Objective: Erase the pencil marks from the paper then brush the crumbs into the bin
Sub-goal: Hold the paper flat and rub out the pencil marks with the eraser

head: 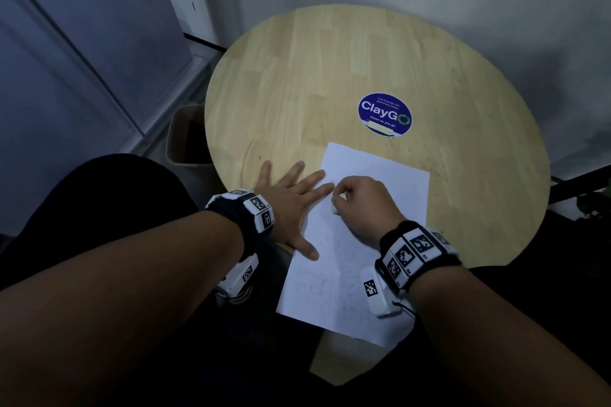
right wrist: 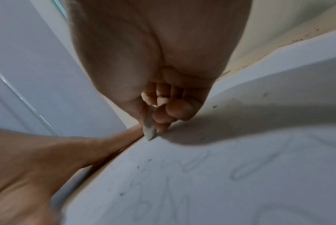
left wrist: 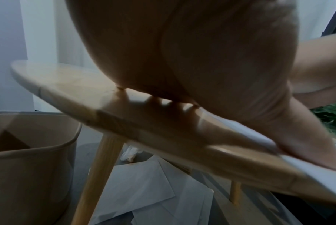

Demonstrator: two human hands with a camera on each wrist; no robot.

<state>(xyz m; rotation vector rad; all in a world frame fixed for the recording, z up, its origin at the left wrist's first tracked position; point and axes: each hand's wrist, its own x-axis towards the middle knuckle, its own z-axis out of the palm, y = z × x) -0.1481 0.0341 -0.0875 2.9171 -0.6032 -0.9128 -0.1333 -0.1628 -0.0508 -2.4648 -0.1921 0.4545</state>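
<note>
— Honestly, the biggest worry is the paper [head: 370,241] itself: its near corner hangs past the table [head: 297,76] edge toward the person's lap, so a hard stroke could, I think, crease or tear it there, or drag the whole sheet off.

— What pins it?

— Only the left hand [head: 291,201], spread flat with fingers straight, mostly on bare wood; the thumb and two fingertips lie over the sheet's left edge. That is a thin hold, and a stroke away from it might buckle the paper.

— And the other hand?

— The right hand [head: 360,205] is curled round a small white eraser [right wrist: 149,129], pinched between thumb and fingers, tip down on the sheet close beside the left fingertips. Faint pencil marks [right wrist: 240,173] cover the near half of the sheet, so I judge the erasing far from done.

— Room to move?

— Plenty of open wood beyond and to the right, with only a round blue sticker [head: 384,114] just past the far edge of the paper. The bin [head: 185,135] stands on the floor to the left, partly tucked under the table rim.

— So the crumbs?

— Dark crumbs [right wrist: 214,106] lie on the sheet and on the wood to the right. Careless rubbing could scatter them over the wrong edge, away from the bin.
</note>
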